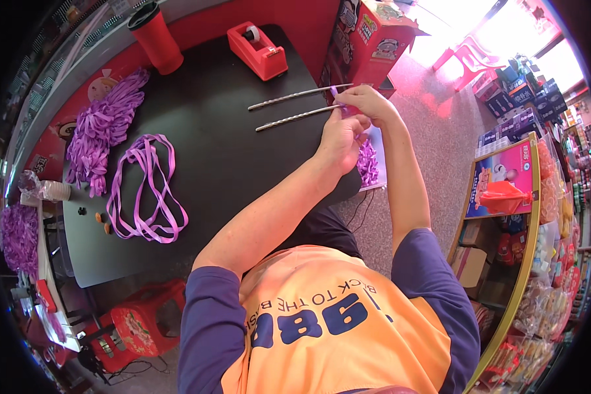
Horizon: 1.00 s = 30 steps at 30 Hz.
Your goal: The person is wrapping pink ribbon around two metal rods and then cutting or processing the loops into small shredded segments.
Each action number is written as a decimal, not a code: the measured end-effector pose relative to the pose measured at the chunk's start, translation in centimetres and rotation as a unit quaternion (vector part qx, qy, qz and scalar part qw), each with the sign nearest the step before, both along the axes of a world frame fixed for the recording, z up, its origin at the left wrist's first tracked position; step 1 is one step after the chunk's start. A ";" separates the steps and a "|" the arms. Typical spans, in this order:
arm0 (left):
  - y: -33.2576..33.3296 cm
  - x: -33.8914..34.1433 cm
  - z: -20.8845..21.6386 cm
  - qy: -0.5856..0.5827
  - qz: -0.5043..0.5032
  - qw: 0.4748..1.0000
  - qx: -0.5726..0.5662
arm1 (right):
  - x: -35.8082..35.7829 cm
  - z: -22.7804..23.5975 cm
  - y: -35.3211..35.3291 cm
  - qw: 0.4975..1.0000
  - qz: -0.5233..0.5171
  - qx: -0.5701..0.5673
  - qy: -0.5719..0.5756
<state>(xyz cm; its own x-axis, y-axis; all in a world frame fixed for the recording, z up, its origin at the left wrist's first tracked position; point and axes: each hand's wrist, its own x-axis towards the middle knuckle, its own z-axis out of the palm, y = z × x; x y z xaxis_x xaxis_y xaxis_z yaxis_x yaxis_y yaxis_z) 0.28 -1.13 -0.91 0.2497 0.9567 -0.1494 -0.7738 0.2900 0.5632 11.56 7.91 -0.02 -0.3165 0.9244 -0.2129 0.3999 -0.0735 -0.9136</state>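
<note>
Two twisted metal rods, a far one [289, 98] and a near one [292, 121], stick out side by side over the right part of the black table. A narrow purple ribbon [335, 90] passes by the far rod and runs down between my hands. My right hand [369, 105] pinches the ribbon near the rods' right ends. Just below, my left hand [341, 141] is closed with the thumb raised at the near rod's end; its fingers seem to grip the same ribbon, partly hidden. Beneath my hands, more purple ribbon [368, 164] lies heaped beside the table edge.
On the black table [210, 125] lie a large purple ribbon bundle [105, 128] and a looped purple strand [148, 190]. A red tape dispenser [259, 56] and a red tumbler [157, 43] stand at the back. Red stools [144, 322] are at lower left, stocked shelves [538, 262] at right.
</note>
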 end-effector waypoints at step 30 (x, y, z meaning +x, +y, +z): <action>0.0 -10.7 0.7 0.836 0.078 0.388 0.381 | 5.3 1.0 7.0 0.985 0.161 -0.052 -0.034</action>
<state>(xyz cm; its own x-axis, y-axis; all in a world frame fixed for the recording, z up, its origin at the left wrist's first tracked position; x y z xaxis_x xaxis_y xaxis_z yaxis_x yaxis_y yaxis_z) -10.37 -1.14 -0.25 0.3429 0.8666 0.3624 0.8824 -0.4295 0.1922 16.85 14.95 0.95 -0.5717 0.7502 -0.3321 0.4777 -0.0247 -0.8782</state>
